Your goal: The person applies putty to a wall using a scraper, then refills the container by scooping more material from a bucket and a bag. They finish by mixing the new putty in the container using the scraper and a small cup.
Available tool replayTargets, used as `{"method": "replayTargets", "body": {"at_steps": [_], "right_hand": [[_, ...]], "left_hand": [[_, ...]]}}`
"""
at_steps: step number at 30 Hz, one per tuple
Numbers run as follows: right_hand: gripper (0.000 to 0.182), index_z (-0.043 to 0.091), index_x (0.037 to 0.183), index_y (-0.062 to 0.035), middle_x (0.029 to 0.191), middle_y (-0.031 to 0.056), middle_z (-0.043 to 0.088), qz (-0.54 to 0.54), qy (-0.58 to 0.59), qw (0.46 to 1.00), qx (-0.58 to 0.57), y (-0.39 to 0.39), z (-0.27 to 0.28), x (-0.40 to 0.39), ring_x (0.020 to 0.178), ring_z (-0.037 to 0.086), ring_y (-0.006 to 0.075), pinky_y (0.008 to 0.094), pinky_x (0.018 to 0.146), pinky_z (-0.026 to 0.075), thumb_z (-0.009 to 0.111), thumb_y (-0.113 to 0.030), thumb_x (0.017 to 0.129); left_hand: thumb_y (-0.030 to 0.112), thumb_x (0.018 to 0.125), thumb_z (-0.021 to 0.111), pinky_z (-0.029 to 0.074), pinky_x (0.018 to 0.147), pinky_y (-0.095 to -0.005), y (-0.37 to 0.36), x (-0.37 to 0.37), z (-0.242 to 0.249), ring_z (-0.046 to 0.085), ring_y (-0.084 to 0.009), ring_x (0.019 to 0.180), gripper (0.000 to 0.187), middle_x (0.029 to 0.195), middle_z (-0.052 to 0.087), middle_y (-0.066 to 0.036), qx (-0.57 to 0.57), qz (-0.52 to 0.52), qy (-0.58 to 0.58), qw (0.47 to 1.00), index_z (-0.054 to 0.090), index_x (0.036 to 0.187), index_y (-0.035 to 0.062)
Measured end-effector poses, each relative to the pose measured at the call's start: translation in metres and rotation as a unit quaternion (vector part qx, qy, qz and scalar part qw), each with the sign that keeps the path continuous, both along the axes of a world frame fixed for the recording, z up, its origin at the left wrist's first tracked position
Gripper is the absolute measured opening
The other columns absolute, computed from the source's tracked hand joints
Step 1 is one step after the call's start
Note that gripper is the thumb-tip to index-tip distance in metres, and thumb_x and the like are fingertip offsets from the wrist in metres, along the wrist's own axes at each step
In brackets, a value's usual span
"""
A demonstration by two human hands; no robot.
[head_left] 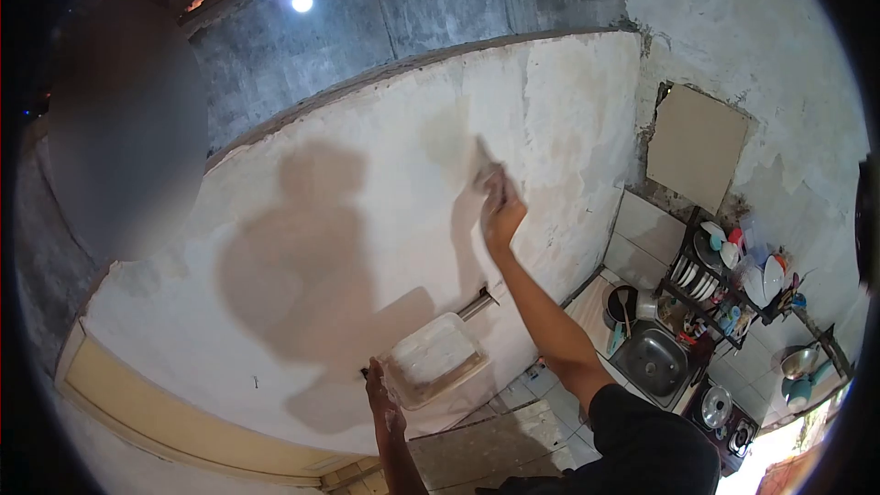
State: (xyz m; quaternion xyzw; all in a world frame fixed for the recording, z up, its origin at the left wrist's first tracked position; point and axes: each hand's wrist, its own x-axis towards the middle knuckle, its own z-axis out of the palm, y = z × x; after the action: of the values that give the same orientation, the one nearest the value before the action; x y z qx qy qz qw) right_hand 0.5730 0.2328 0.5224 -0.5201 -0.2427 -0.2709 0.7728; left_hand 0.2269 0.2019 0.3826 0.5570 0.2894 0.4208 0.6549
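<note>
My right hand is raised against the white wall, its fingers closed around the handle of a putty knife. The blade points upward at the wall and is slightly smeared by motion. A damp-looking patch shows just left of it. Lower down, my left hand grips the left edge of a shallow rectangular plastic tub, tilted close to the wall. White paste covers its inside. Whitish smears mark my left fingers and wrist.
Below the tub is a worn board-like surface. To the right are a metal sink, a dish rack with plates, and a stove. A beige panel is set in the side wall. A light bulb glows above.
</note>
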Motion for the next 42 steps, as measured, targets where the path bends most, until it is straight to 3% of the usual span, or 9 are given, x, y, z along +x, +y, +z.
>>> {"method": "replayTargets", "body": {"at_steps": [2,8,15,17,26,30,32,35,42], "right_hand": [[0.02,0.064,0.099,0.0049,0.074,0.0148,0.065,-0.025,0.042,0.999,-0.019,-0.006,0.03,0.012,0.063,0.059,0.0163,0.0296,0.061,0.048,0.05,-0.009,0.093],[0.022,0.064,0.108,0.0035,0.09,0.0137,0.071,0.026,0.001,0.989,-0.148,0.017,0.001,-0.029,0.073,0.062,0.0079,0.0215,0.067,0.048,0.055,0.0,0.089],[0.025,0.063,0.112,0.0027,0.092,0.0156,0.07,0.057,0.002,0.998,-0.006,0.012,-0.023,-0.023,0.075,0.063,0.0107,0.0224,0.067,0.048,0.054,0.002,0.089],[0.031,0.061,0.116,0.0034,0.101,0.016,0.069,0.068,0.035,0.992,-0.103,0.017,-0.028,-0.03,0.081,0.062,0.0071,0.0215,0.067,0.049,0.052,0.007,0.087],[0.019,0.064,0.103,0.0058,0.089,0.0169,0.07,0.121,-0.03,0.992,0.017,0.003,-0.055,-0.049,0.073,0.064,0.0134,0.0276,0.065,0.05,0.053,0.001,0.088],[0.029,0.06,0.117,0.0053,0.093,0.0127,0.07,0.057,0.087,0.995,-0.012,0.002,-0.033,-0.015,0.082,0.063,0.0126,0.0266,0.073,0.049,0.052,-0.005,0.091],[0.03,0.059,0.118,0.0053,0.099,0.0136,0.069,0.087,0.128,0.988,-0.022,0.014,-0.026,-0.011,0.086,0.063,0.0127,0.0265,0.075,0.049,0.052,-0.006,0.092],[0.029,0.059,0.119,0.0066,0.095,0.0117,0.069,0.076,0.074,0.993,0.05,0.038,-0.016,-0.034,0.081,0.061,0.0107,0.0253,0.072,0.049,0.054,-0.007,0.093],[0.028,0.062,0.114,0.0057,0.082,0.0055,0.066,0.158,0.075,0.984,-0.024,0.014,-0.012,-0.048,0.073,0.054,0.0074,0.0248,0.063,0.045,0.059,-0.01,0.091]], "left_hand": [[0.054,0.094,0.042,0.032,0.106,-0.0373,-0.012,0.004,0.034,0.044,-0.0213,0.121,0.06,0.127,0.051,-0.008,-0.112,0.002,-0.064,0.992,0.047,0.129,0.0043],[0.078,0.076,0.047,0.01,0.115,-0.0449,0.017,-0.012,-0.053,0.014,-0.0269,0.142,0.111,0.154,0.015,-0.016,0.245,0.002,-0.093,0.965,0.014,0.147,-0.0007],[0.06,0.088,0.049,0.027,0.109,-0.0374,0.013,-0.007,-0.026,0.039,-0.0199,0.127,0.078,0.136,0.044,-0.008,0.025,0.027,-0.039,0.999,0.037,0.138,0.0012],[0.079,0.079,0.038,0.01,0.115,-0.0419,0.011,-0.021,-0.038,0.014,-0.0273,0.142,0.107,0.154,0.015,-0.015,0.312,0.008,0.022,0.95,0.013,0.147,-0.0008],[0.08,0.075,0.045,0.011,0.115,-0.042,0.013,-0.014,-0.02,0.015,-0.0261,0.142,0.113,0.154,0.015,-0.014,0.0,0.015,-0.003,1.0,0.014,0.146,-0.0012],[0.083,0.074,0.039,0.012,0.115,-0.0414,0.004,-0.017,-0.022,0.015,-0.0276,0.142,0.114,0.154,0.015,-0.015,0.034,0.016,-0.012,0.999,0.015,0.146,-0.0019],[0.052,0.095,0.042,0.028,0.107,-0.0356,-0.01,-0.014,-0.016,0.043,-0.0199,0.121,0.059,0.126,0.051,-0.009,0.214,0.117,-0.075,0.967,0.047,0.128,0.0035],[0.086,0.074,0.024,0.013,0.115,-0.0418,0.012,-0.019,-0.025,0.018,-0.0297,0.141,0.114,0.153,0.018,-0.016,0.09,0.01,0.067,0.994,0.021,0.145,-0.0031],[0.058,0.093,0.042,0.028,0.109,-0.0397,0.001,-0.004,-0.026,0.039,-0.0219,0.126,0.074,0.136,0.042,-0.011,0.151,0.074,-0.081,0.982,0.035,0.137,-0.0015]]}}
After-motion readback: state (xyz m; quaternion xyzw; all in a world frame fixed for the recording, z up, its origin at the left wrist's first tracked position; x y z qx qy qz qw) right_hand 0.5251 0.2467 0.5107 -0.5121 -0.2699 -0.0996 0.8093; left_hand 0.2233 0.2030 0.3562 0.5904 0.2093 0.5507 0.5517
